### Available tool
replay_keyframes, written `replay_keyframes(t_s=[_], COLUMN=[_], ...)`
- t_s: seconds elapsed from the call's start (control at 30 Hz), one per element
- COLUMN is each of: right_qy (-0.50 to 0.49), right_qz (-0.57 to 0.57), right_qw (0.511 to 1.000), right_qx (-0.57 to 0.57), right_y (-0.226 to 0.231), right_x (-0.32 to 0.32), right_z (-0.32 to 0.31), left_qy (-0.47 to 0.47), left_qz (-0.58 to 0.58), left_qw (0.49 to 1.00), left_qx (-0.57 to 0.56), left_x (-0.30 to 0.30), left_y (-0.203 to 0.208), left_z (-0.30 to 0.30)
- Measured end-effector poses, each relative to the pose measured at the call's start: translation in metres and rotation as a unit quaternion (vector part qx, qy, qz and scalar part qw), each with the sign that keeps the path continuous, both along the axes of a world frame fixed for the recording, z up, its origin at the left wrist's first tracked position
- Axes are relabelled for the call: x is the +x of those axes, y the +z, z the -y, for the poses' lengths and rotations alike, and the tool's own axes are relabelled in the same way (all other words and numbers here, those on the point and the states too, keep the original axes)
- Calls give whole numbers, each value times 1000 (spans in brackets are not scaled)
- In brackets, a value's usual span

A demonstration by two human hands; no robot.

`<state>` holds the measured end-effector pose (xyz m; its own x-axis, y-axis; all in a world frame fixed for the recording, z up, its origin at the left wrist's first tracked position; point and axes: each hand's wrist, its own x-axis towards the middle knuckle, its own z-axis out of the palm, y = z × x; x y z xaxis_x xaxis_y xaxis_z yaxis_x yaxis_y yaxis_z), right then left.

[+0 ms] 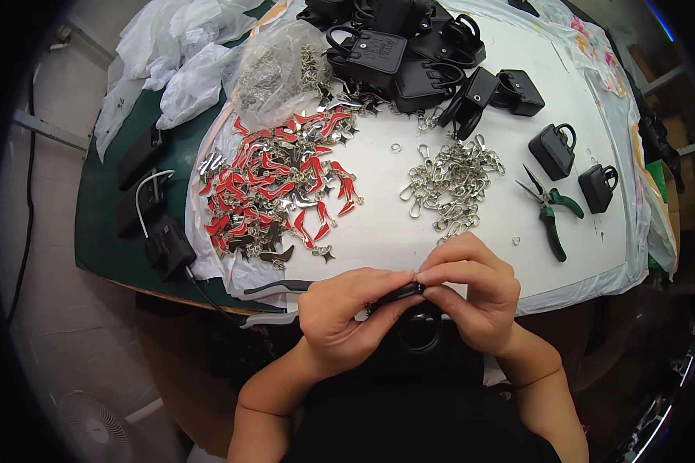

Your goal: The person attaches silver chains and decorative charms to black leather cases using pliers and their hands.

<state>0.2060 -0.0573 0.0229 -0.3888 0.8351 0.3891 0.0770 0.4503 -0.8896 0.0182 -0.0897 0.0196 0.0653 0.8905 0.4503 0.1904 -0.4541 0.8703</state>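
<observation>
My left hand (344,312) is closed, with the grey-and-black handles of a pair of pliers (278,288) jutting out to its left. The handles are spread; my fingers hide the jaws. A smooth black piece (398,296) shows between my left thumb and fingers, its kind unclear. My right hand (471,289) pinches at its end; whatever tiny part sits between those fingertips is too covered to name. Just below hangs a black loop (419,332), like a mini bag's handle. Beyond my hands lies a heap of silver swivel clasps (452,181).
Red boot-shaped charms (274,181) are heaped on the left, near a clear bag of metal parts (278,77). Black mini handbags (374,54) pile up at the back. Green-and-black needle-nose pliers (550,212) lie right, beside two mini bags (554,150). Black devices (168,245) with cables sit far left.
</observation>
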Motion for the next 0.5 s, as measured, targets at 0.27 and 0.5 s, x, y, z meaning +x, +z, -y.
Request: replay_keyframes(t_s=[0.27, 0.5], right_qy=[0, -19], right_qz=[43, -2], right_qw=[991, 996], right_qx=[125, 85], right_y=[3, -5], right_x=[5, 2], right_z=[-8, -1], left_qy=[4, 36], left_qz=[-5, -90], left_qw=[999, 994], left_qx=[-36, 57], left_x=[2, 9], left_y=[8, 9], left_z=[4, 9])
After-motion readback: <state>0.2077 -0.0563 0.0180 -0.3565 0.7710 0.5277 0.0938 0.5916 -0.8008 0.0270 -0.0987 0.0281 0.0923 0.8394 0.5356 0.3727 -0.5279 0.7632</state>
